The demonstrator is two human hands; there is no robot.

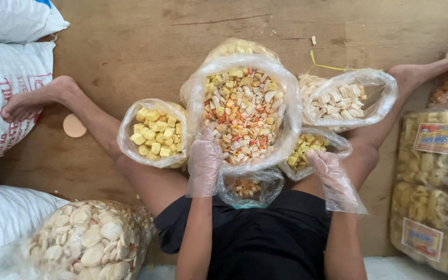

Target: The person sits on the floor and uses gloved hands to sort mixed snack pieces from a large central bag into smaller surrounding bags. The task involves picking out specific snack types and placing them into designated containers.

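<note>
I sit on a wooden floor with my legs spread around several open plastic bags of snacks. My left hand [205, 158], in a thin clear plastic glove, rests on the near rim of the big bag of mixed colourful crackers [245, 111]. My right hand [332, 176], also gloved, hovers with fingers apart over a small bag of yellow pieces [307, 148]. Below the big bag, a small clear bag [250, 189] with a little of the mix lies in my lap. A bag of yellow cubes [155, 132] stands to the left, a bag of white sticks [340, 101] to the right.
White sacks [6, 78] lie at the left. A large bag of round pale crackers [89, 241] sits at the lower left. Packaged snack bags with labels [434, 176] are stacked at the right. A round pale disc [74, 125] lies on the floor by my left leg.
</note>
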